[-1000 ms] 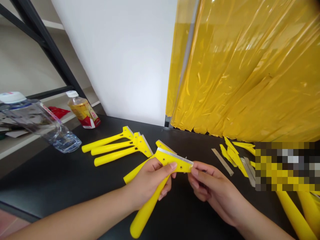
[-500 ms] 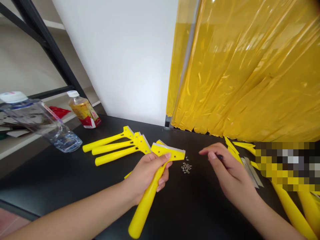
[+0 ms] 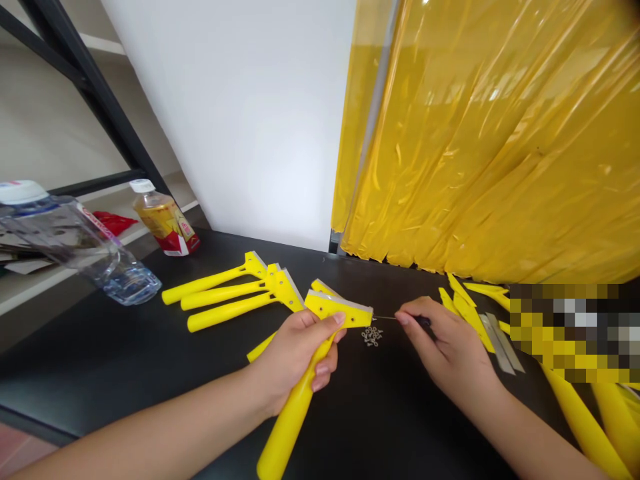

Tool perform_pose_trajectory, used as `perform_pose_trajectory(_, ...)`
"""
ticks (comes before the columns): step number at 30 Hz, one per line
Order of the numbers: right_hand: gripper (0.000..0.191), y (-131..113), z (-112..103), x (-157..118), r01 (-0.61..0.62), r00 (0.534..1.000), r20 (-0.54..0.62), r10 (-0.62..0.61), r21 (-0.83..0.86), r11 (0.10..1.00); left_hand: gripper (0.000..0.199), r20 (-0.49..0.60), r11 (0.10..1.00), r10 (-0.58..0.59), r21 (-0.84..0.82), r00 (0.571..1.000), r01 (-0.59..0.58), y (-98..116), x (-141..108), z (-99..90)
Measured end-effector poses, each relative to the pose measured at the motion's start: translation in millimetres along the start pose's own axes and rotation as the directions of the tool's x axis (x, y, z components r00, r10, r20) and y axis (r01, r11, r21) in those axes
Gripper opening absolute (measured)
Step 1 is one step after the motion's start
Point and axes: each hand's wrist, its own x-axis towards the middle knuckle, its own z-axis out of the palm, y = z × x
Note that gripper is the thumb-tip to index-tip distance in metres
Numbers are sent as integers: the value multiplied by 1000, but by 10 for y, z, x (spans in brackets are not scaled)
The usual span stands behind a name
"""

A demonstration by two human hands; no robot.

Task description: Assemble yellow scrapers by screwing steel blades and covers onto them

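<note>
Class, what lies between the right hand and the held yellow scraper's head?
In the head view, a thin metal shaft extends from the right hand toward the held scraper; lower in the picture, small metal pieces lie on the table.

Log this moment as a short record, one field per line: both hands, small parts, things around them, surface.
Left hand: grips a yellow scraper just below its head, thumb on the head
Right hand: holds a dark-handled tool, its thin shaft pointing at the head's right end; contact unclear
Small parts: metal hardware pile below the shaft
Left side: three yellow scrapers, two bottles
Right side: metal strips, yellow pieces
Surface: black tabletop
</note>
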Motion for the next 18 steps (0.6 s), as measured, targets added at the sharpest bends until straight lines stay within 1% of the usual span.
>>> perform_pose_trajectory(5,8,5,52,-14,52,998,44,-52,4,999,37,6,1000,-4,-16,1000,4,-7,-5,0)
perform_pose_trajectory(12,7,59,77,2,77,997,25,-77,-4,997,37,18,1000,0,-7,1000,1,-8,0,-3)
perform_pose_trajectory(18,5,57,82,-11,98,995,22,-98,-3,995,36,10,1000,-5,-16,1000,5,-13,8,-14)
